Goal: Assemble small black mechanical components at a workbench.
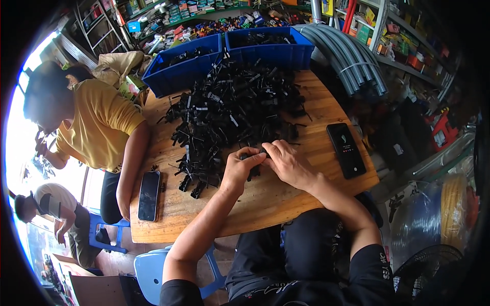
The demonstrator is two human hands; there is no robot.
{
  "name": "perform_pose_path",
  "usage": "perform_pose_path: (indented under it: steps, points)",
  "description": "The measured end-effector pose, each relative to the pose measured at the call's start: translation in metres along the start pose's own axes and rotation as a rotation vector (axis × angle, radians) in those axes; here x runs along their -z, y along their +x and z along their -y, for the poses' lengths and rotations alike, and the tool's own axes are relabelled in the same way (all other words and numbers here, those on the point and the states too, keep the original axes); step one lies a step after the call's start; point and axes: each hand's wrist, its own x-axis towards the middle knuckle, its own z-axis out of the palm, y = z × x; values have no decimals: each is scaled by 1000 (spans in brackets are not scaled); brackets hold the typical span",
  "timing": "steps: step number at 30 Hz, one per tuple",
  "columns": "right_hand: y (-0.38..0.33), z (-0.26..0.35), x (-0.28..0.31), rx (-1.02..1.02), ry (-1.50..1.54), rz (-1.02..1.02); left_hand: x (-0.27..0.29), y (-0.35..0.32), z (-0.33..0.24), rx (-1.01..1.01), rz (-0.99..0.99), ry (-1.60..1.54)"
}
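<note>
A large heap of small black plastic parts, some with pale strips on them, covers the middle of the wooden table. At its near edge my two hands meet, fingertips close together. My left hand is closed with its thumb pressed along a small black part. My right hand pinches at the same spot, its fingers bent towards the left thumb. The part is mostly covered by the fingers, so its exact kind does not show.
Two blue bins with black parts stand at the table's far edge. One phone lies left, another phone right. A person in yellow sits at the left, forearm by the table edge. Grey pipes curve down at the far right.
</note>
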Motion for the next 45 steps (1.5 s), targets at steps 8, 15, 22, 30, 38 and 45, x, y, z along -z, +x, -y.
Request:
perform_pose_path:
  steps: [8,15,22,30,38,45]
  points:
    - [0,2,0,-27,154,-14,-3,-8,-4,-70,-28,150]
    - [1,3,-3,-151,353,-10,-7,-14,-16,-124,-98,219]
    - [5,11,-18,-899,2204,119,-15,-18,-11,-956,-176,697]
    - [4,19,1,-924,2343,6,-34,-22,-15,-1101,-157,1045]
    - [32,-24,12,-1127,2497,-387,-1,-13,-6,-920,-354,767]
    - [246,-174,77,-1259,1559,-968,-6,-6,-3,-992,-289,794]
